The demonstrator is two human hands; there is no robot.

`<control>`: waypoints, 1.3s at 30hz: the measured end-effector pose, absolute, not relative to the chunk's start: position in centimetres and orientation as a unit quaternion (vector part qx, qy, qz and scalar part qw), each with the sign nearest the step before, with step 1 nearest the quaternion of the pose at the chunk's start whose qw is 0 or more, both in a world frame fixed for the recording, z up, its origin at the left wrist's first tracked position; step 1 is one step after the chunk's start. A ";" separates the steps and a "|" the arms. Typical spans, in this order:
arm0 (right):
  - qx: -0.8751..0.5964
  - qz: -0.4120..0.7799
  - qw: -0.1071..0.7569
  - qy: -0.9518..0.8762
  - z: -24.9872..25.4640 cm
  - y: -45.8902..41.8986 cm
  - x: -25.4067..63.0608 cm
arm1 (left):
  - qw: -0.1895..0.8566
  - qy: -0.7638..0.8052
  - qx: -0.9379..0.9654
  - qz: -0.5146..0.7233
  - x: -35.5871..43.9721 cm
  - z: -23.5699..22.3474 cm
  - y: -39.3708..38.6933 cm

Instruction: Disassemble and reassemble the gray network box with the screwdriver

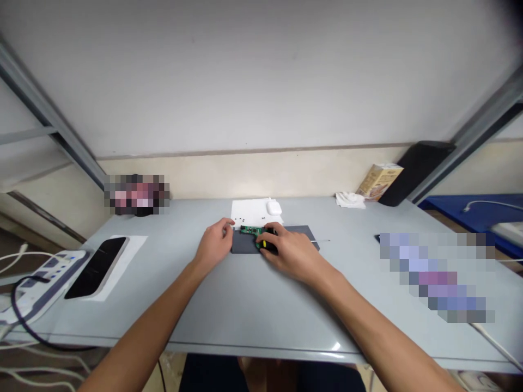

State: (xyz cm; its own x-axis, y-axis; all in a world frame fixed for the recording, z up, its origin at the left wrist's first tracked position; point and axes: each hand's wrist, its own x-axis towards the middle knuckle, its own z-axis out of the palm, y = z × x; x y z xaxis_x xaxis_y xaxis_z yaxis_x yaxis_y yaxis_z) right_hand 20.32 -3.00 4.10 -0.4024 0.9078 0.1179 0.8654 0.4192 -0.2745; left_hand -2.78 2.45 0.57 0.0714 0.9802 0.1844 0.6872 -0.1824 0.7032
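My right hand curls over the dark grey mat, its fingers closed round the black-and-yellow handle of a screwdriver. A thin metal shaft sticks out to the right, past the hand, which hides the middle of the tool. Against those fingertips lies a green circuit board, partly covered. At the mat's left edge rests my left hand, fingers loosely bent, thumb and forefinger apart, with nothing visible in it. Just behind the mat, several tiny dark screws are scattered on a white sheet of paper.
A white rounded case sits on the paper. To the left are a phone and a power strip with cables. Crumpled tissue, a carton and a black upright object stand back right. Blurred items lie at both sides.
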 end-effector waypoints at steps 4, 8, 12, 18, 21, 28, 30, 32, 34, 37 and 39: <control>-0.512 0.115 0.142 -0.839 4.2 -2.8 20.5 | 0.212 0.581 0.723 0.308 -2.6 0.7 2.1; -0.501 0.134 0.162 -0.839 3.9 -2.6 20.7 | 0.210 0.577 0.726 0.311 -2.5 0.7 2.2; -0.495 0.135 0.167 -0.842 4.0 -2.7 20.7 | 0.213 0.570 0.728 0.317 -2.6 0.5 2.3; -0.533 0.117 0.131 -0.828 4.6 -3.1 20.9 | 0.202 0.588 0.723 0.302 -2.5 0.7 2.2; -0.540 0.116 0.132 -0.823 4.8 -3.1 21.0 | 0.200 0.593 0.723 0.294 -2.4 0.8 2.3; -0.514 0.122 0.165 -0.833 4.7 -3.1 20.9 | 0.213 0.596 0.716 0.294 -2.5 0.5 2.4; -0.514 0.131 0.169 -0.830 4.7 -3.1 20.9 | 0.210 0.598 0.717 0.290 -2.5 0.6 2.4; -0.517 0.144 0.175 -0.825 4.8 -3.0 20.9 | 0.204 0.603 0.716 0.287 -2.5 0.8 2.3; -0.518 0.157 0.186 -0.820 4.9 -3.0 20.9 | 0.205 0.604 0.715 0.286 -2.5 0.9 2.3; -0.520 0.166 0.209 -0.811 4.9 -2.9 21.0 | 0.215 0.597 0.717 0.289 -2.5 0.9 2.3; -0.521 0.169 0.218 -0.808 4.7 -2.8 21.0 | 0.217 0.588 0.722 0.293 -2.7 0.8 2.4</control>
